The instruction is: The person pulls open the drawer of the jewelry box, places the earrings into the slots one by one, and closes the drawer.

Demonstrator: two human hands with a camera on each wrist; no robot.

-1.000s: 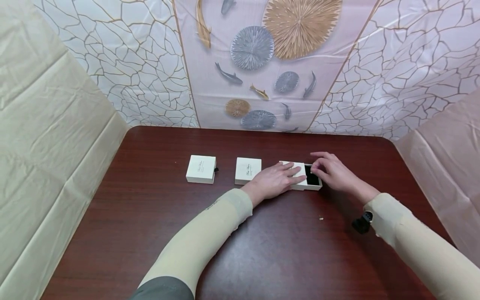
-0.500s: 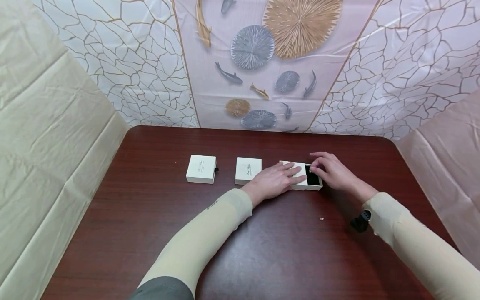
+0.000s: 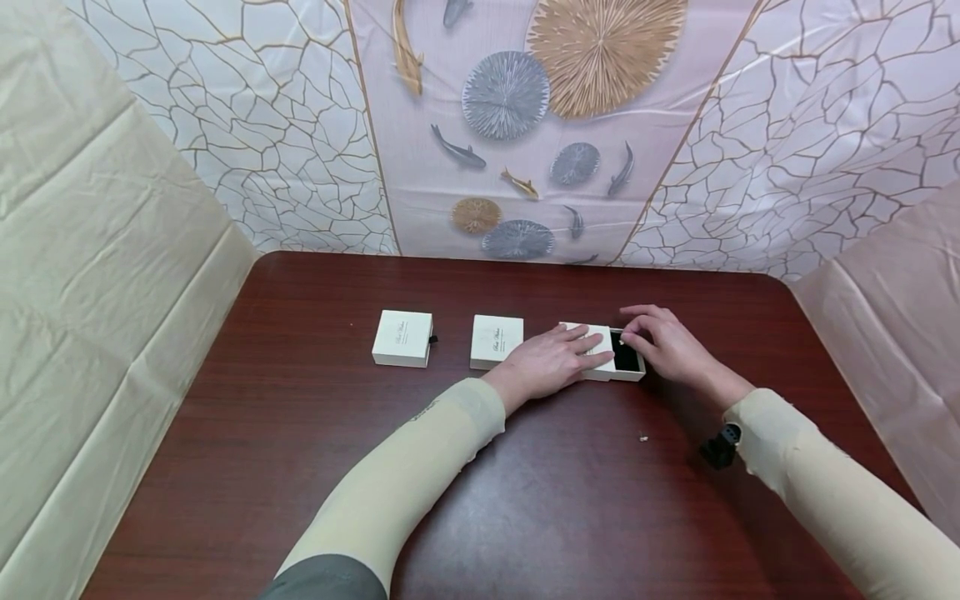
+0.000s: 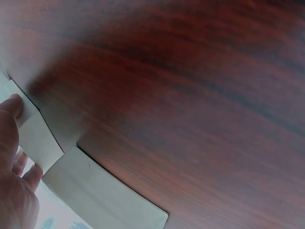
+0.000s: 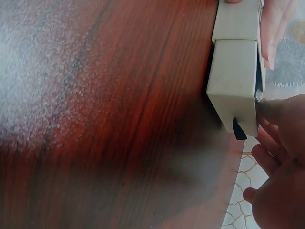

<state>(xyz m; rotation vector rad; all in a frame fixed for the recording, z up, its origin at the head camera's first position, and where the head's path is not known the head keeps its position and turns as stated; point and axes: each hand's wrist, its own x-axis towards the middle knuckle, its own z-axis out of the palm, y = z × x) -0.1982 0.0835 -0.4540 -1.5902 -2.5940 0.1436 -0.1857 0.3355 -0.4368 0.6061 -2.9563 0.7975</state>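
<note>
A small white sliding box (image 3: 597,374) sits at the right of a row of boxes, its black-lined drawer (image 3: 627,358) pulled out to the right. My left hand (image 3: 551,358) lies across its sleeve with fingers spread and straight, the thumb at the near side. At the drawer, my right hand (image 3: 667,340) pinches a tiny shiny piece (image 5: 259,95) between thumb and index finger, right at the drawer's rim; I cannot tell its exact kind. From the drawer's end hangs a black pull tab (image 5: 239,130).
Two more white boxes stand to the left, a middle box (image 3: 497,340) and a left box (image 3: 402,337) with a black tab. Another tiny shiny piece (image 3: 643,437) lies on the dark wooden table (image 3: 525,500) nearer the front. Patterned cloth (image 3: 300,125) hangs behind the table.
Both hands stay almost still. My right hand shifts only very slightly at the drawer, and the box keeps its place.
</note>
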